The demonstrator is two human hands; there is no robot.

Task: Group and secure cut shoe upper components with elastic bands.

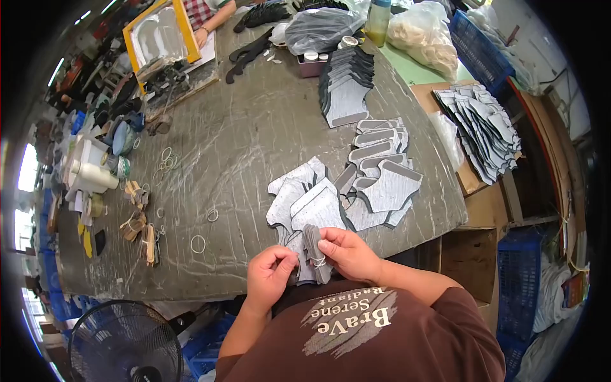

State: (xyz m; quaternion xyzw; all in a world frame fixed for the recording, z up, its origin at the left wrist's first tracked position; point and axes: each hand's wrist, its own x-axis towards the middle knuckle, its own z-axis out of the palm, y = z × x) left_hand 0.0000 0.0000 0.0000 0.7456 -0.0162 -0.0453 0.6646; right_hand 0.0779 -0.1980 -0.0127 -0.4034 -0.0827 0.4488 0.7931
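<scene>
One grey bundle of strips (312, 242), tied with a pale band (317, 261), is gripped in the right hand (350, 256), between thumb and fingers, at the near edge of the table (235, 146). Beside it at nine o'clock, the left hand (270, 274) curls, thumb to fingers; whether it pinches anything, I cannot tell. Pale cut pieces (317, 207) lie at twelve o'clock, small tied bundles (150, 245) at nine, and, farthest, a yellow frame (186, 32) at eleven.

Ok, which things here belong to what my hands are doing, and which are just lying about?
Probably the job:
banded grey bundle in your right hand
grey-white cut pieces
loose bands

Probably just about:
black fan
bottle
white spool
</scene>
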